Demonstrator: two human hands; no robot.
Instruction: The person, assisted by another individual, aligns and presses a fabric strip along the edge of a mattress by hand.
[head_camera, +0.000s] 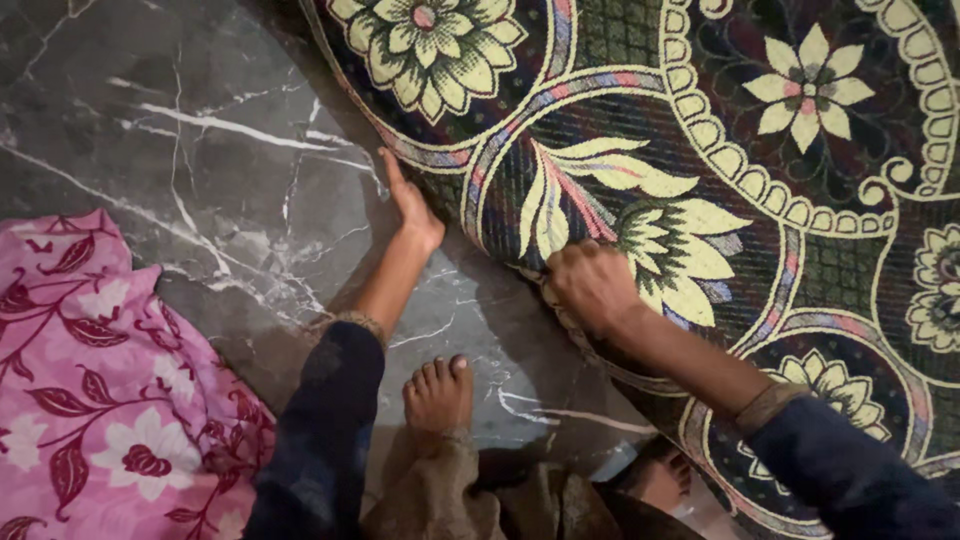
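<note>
Both hands at the carpet's edge

The left hand (412, 212) presses flat and the right hand (590, 285) grips the floral carpet (700, 150) edge; most lies spread on the marble floor (200, 150), this border unsettled.

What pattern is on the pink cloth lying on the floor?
Dark red leaves and white flowers on the pink cloth, seen in the head view.

Dark marble floor under dim light

The floor (200, 150) is laid in dark grey marble crossed by white veins, and a soft sheen is seen on it. A pink cloth (90, 380) printed with dark red leaves and pale flowers is spread at the lower left, seemingly lying loose on the stone.
</note>
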